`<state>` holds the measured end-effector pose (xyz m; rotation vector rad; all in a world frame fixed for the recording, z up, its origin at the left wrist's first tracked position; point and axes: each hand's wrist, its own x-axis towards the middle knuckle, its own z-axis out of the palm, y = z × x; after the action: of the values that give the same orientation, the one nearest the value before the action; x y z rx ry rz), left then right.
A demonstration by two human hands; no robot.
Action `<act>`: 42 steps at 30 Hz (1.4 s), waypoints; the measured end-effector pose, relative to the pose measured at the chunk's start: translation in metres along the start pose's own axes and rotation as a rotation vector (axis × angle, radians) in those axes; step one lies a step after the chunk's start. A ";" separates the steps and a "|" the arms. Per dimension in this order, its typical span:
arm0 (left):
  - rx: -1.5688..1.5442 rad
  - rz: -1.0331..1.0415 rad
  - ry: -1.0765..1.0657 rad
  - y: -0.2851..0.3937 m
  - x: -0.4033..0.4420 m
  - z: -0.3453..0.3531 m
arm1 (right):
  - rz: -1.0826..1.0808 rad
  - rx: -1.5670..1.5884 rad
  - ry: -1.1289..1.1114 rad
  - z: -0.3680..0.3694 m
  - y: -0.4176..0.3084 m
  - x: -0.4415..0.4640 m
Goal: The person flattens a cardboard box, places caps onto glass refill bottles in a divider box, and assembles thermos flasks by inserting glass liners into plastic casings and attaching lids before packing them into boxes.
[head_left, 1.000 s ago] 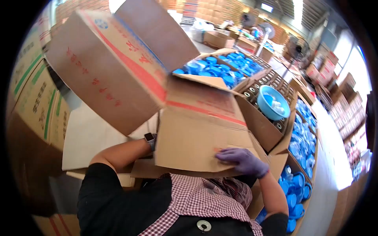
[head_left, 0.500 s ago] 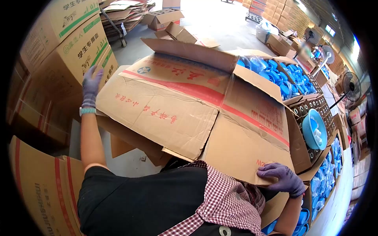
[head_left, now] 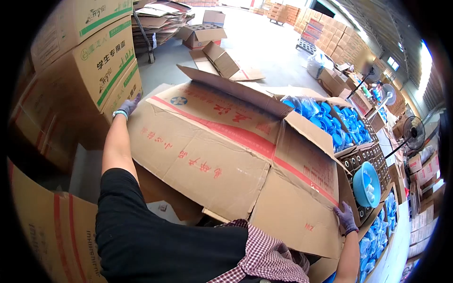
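A large flattened cardboard carton (head_left: 212,165) with a red stripe and red lettering lies spread in front of my body, its far flap raised. My left hand (head_left: 127,106), in a purple-grey glove, grips the carton's left edge; some of its fingers are hidden. At the right edge, my gloved right hand (head_left: 347,219) is closed on the cardboard, fingertips on its upper face. A light-blue basin (head_left: 365,185) with white pieces in it stands just beyond that hand.
Stacked printed boxes (head_left: 106,61) rise close on the left, with another carton (head_left: 52,226) below. Open boxes of blue lids (head_left: 325,118) line the right side beside a divided carton (head_left: 351,162). Standing fans (head_left: 414,132) and folded cardboard (head_left: 160,21) are farther off.
My left hand has moved onto the carton's edge, its fingers less spread. My right hand has shifted from the near edge to the right edge. The view has turned slightly.
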<state>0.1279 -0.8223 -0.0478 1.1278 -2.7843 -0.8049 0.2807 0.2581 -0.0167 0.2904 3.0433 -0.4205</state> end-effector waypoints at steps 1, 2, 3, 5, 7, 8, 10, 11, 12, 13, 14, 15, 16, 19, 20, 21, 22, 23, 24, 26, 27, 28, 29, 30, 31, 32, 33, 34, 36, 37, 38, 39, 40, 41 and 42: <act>-0.229 0.132 -0.096 0.016 -0.009 -0.004 | -0.002 0.111 -0.051 0.006 0.010 0.004; -0.291 0.204 -0.206 0.031 -0.010 0.002 | -0.003 0.223 -0.105 0.011 0.018 0.012; -0.348 0.272 -0.324 0.041 -0.009 0.013 | 0.003 0.334 -0.164 0.013 0.030 0.015; -0.600 0.230 -0.714 0.038 0.023 0.049 | 0.104 0.111 -0.029 0.010 0.041 0.019; -0.778 0.084 -0.984 0.017 0.077 0.100 | 0.119 0.190 -0.117 -0.013 0.052 0.022; -0.435 0.196 -0.726 0.062 0.018 0.079 | 0.085 0.494 -0.027 -0.003 0.089 0.027; -0.122 0.217 -0.486 0.118 -0.036 0.063 | 0.180 0.414 -0.028 -0.005 0.108 0.036; -0.176 0.209 -0.491 0.117 -0.005 0.085 | 0.142 0.394 -0.006 -0.002 0.110 0.036; -0.230 0.199 -0.494 0.116 0.013 0.100 | 0.103 0.373 0.015 0.002 0.105 0.035; -0.037 0.343 -0.376 0.124 -0.002 0.092 | 0.062 0.352 0.036 0.005 0.098 0.035; -0.106 0.275 -0.472 0.136 -0.017 0.082 | 0.091 0.379 0.032 0.006 0.093 0.036; -0.172 0.208 -0.563 0.155 -0.042 0.064 | 0.120 0.413 0.031 0.005 0.083 0.036; -0.235 0.134 -0.653 0.162 -0.058 0.057 | 0.148 0.445 0.024 0.009 0.084 0.038; -0.322 0.446 -0.700 0.159 -0.038 0.094 | 0.254 0.417 -0.052 0.016 0.104 0.046; -0.239 0.574 -0.698 0.165 -0.030 0.104 | 0.286 0.422 -0.058 0.014 0.116 0.047; -0.270 0.560 -0.589 0.181 -0.059 0.103 | 0.350 0.520 -0.069 0.019 0.131 0.045; -0.059 0.560 -0.317 0.184 -0.061 0.110 | 0.334 0.536 -0.077 0.017 0.129 0.047; 0.151 0.552 -0.049 0.187 -0.062 0.120 | 0.324 0.552 -0.087 0.016 0.128 0.046; 0.358 0.533 0.217 0.189 -0.064 0.133 | 0.316 0.565 -0.100 0.013 0.128 0.046; 0.063 0.286 -0.130 0.165 -0.015 0.154 | 0.333 0.445 -0.148 0.002 0.135 0.052; -0.028 0.297 -0.299 0.167 -0.008 0.153 | 0.322 0.502 -0.126 0.001 0.127 0.050; -0.114 0.307 -0.465 0.175 -0.007 0.145 | 0.309 0.563 -0.104 0.002 0.118 0.049; -0.010 0.351 -0.372 0.201 -0.045 0.118 | 0.337 0.537 -0.068 -0.002 0.106 0.049; -0.197 0.369 -0.491 0.209 -0.037 0.113 | 0.355 0.539 -0.049 0.000 0.108 0.049; -0.386 0.374 -0.610 0.214 -0.025 0.106 | 0.371 0.536 -0.037 0.003 0.114 0.052; -0.579 0.374 -0.721 0.215 -0.016 0.101 | 0.383 0.533 -0.025 0.007 0.119 0.056; -0.658 0.308 -0.737 0.225 -0.028 0.087 | 0.396 0.574 -0.005 0.003 0.111 0.054; -0.736 0.245 -0.753 0.251 -0.055 0.064 | 0.401 0.505 -0.046 0.003 0.111 0.059; -0.715 0.138 -0.853 0.271 -0.054 0.062 | 0.424 0.368 -0.105 -0.002 0.126 0.060; -0.610 0.094 -0.934 0.265 -0.023 0.081 | 0.400 0.472 -0.120 -0.005 0.130 0.054; -0.497 0.055 -1.011 0.265 0.004 0.103 | 0.375 0.578 -0.131 -0.008 0.131 0.046; 0.091 0.237 -0.781 0.264 0.019 0.134 | 0.349 0.686 -0.136 -0.012 0.129 0.038; 0.655 0.407 -0.483 0.263 0.017 0.156 | 0.316 0.796 -0.138 -0.015 0.127 0.030; 0.666 0.337 -0.288 0.271 -0.015 0.167 | 0.358 0.879 -0.226 -0.018 0.120 0.021; 0.662 0.265 -0.095 0.276 -0.047 0.179 | 0.382 0.910 -0.234 -0.013 0.132 0.010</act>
<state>-0.0533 -0.5440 -0.0639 0.7320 -3.2813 0.1110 0.2959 0.3878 -0.0398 0.7582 2.2873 -1.6199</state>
